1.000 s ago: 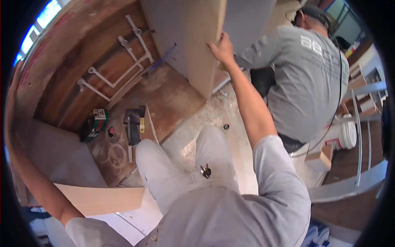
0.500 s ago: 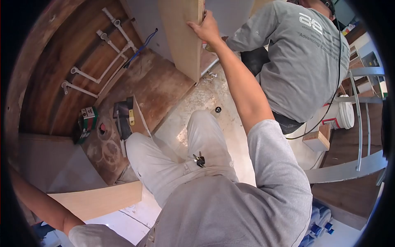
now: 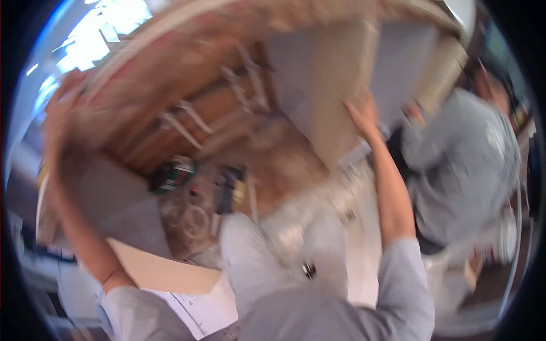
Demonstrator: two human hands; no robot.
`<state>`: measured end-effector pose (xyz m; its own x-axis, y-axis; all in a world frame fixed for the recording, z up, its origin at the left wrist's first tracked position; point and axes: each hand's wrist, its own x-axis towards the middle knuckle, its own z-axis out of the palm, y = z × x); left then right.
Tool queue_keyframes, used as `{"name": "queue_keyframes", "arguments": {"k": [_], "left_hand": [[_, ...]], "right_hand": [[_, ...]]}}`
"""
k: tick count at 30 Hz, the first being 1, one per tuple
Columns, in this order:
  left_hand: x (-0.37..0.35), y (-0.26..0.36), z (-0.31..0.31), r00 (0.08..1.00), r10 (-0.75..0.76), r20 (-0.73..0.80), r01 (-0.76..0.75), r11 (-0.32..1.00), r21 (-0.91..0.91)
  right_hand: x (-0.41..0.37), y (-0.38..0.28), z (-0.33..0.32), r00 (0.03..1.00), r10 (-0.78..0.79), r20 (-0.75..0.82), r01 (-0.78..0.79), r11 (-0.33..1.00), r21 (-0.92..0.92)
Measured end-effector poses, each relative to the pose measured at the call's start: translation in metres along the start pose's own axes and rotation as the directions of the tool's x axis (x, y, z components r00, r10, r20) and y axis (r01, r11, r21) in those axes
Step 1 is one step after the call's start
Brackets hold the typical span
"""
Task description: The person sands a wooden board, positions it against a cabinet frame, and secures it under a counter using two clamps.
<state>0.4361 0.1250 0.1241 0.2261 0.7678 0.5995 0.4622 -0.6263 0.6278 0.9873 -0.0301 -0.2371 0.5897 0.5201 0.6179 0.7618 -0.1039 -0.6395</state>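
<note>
Over the floor [image 3: 284, 165], the right hand [image 3: 364, 113] has its fingers clasped on the edge of the upright wood panel [image 3: 341, 85]. The left hand [image 3: 60, 111] reaches up at far left, its grip lost in blur. The white bucket [image 3: 503, 236] beside a co-worker [image 3: 466, 165] is smeared, contents unreadable

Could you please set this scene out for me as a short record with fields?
Picture: heavily blurred
Right hand: raised, on the edge of the upright wooden panel; grip unclear
Left hand: raised at far left; contact unclear
Co-worker: grey shirt, right of the panel
Floor: green and black box
Wall: white pipes
Keys: at the person's waist
</note>
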Motion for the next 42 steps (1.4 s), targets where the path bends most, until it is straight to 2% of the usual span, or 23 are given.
{"name": "queue_keyframes", "arguments": {"k": [1,2,3,4,6,10,11,12,13,18,20,23,24,25,26,27,28,29,30,35,38,41,42], "left_hand": [[-0.004,0.018,-0.004,0.987,0.129,0.092,-0.158,0.857,0.49],[-0.021,0.033,0.006,0.978,0.205,-0.021,-0.154,0.793,0.59],[-0.027,0.044,0.007,0.995,0.102,0.015,-0.102,0.961,0.256],[-0.026,0.052,-0.004,0.991,0.095,0.095,-0.116,0.96,0.256],[-0.015,0.053,-0.027,0.965,0.251,0.075,-0.253,0.818,0.516],[0.009,0.045,-0.098,0.975,0.195,0.106,-0.206,0.618,0.758],[0.004,0.038,-0.111,0.978,0.207,0.038,-0.156,0.59,0.792],[-0.015,0.046,-0.118,0.973,0.229,-0.03,-0.112,0.581,0.806],[-0.013,0.022,-0.134,0.926,0.361,-0.108,-0.127,0.569,0.813],[-0.167,0.0,-0.171,0.775,0.326,-0.541,0.164,0.723,0.671],[-0.217,-0.056,-0.174,0.825,0.295,-0.481,0.137,0.722,0.678],[-0.272,-0.144,-0.177,0.946,-0.14,-0.292,0.314,0.614,0.724],[-0.292,-0.191,-0.191,0.962,0.012,-0.272,0.218,0.563,0.797],[-0.293,-0.213,-0.194,0.931,-0.166,-0.326,0.362,0.534,0.764],[-0.287,-0.256,-0.207,0.973,-0.125,-0.195,0.231,0.541,0.809],[-0.285,-0.294,-0.229,0.98,-0.077,0.186,-0.16,0.266,0.951],[-0.28,-0.328,-0.249,0.936,-0.216,0.278,-0.269,0.068,0.961],[-0.264,-0.298,-0.236,0.949,-0.279,0.147,-0.02,0.412,0.911],[-0.258,-0.306,-0.237,0.973,-0.232,0.016,0.113,0.531,0.84],[-0.284,-0.211,-0.177,0.957,-0.084,-0.278,0.284,0.071,0.956],[-0.302,-0.195,-0.206,0.978,0.18,-0.108,0.07,0.207,0.976],[-0.275,-0.113,-0.187,0.978,0.19,-0.092,0.056,0.187,0.981],[-0.264,-0.074,-0.163,0.911,0.412,0.01,-0.1,0.199,0.975]], "right_hand": [[-0.001,-0.013,-0.009,0.999,0.018,0.027,-0.021,0.995,0.095],[-0.001,-0.021,-0.014,0.999,-0.023,0.035,0.02,0.997,0.081],[-0.001,-0.027,-0.015,0.999,0.016,0.041,-0.02,0.997,0.081],[0.003,-0.018,-0.008,0.998,0.036,0.047,-0.043,0.987,0.158],[0.004,-0.021,-0.008,0.999,0.004,0.044,-0.012,0.98,0.197],[0.007,-0.001,0.0,0.996,-0.08,0.044,0.071,0.982,0.175],[0.006,-0.001,0.002,0.993,-0.01,0.119,-0.038,0.92,0.39],[0.012,0.006,0.001,0.992,-0.02,0.123,-0.005,0.979,0.203],[0.015,0.006,0.0,0.99,-0.05,0.13,0.021,0.976,0.215],[0.02,0.035,0.005,0.985,-0.13,0.117,0.117,0.987,0.114],[0.021,0.017,-0.001,0.987,-0.06,0.148,0.054,0.998,0.042],[0.019,0.021,0.005,0.989,-0.051,0.142,0.038,0.995,0.095],[0.018,0.008,-0.001,0.964,-0.157,0.216,0.153,0.988,0.034],[0.015,-0.003,-0.002,0.972,-0.016,0.235,0.074,0.969,-0.237],[0.002,-0.048,-0.014,0.979,0.061,0.195,0.009,0.941,-0.34],[0.008,-0.052,-0.019,0.915,0.226,0.334,-0.148,0.959,-0.242],[0.003,-0.029,-0.007,0.965,0.147,0.216,-0.1,0.971,-0.215],[-0.002,-0.012,0.011,0.983,-0.171,-0.064,0.136,0.918,-0.371],[0.003,-0.033,-0.007,0.998,-0.034,0.058,0.044,0.984,-0.171],[0.006,-0.04,-0.009,0.991,0.098,0.093,-0.099,0.995,0.013],[0.007,-0.043,-0.014,0.99,0.097,0.1,-0.094,0.995,-0.026],[0.009,-0.043,-0.011,0.988,0.11,0.113,-0.105,0.993,-0.05],[0.008,-0.045,-0.012,0.987,0.114,0.117,-0.108,0.993,-0.05]]}}
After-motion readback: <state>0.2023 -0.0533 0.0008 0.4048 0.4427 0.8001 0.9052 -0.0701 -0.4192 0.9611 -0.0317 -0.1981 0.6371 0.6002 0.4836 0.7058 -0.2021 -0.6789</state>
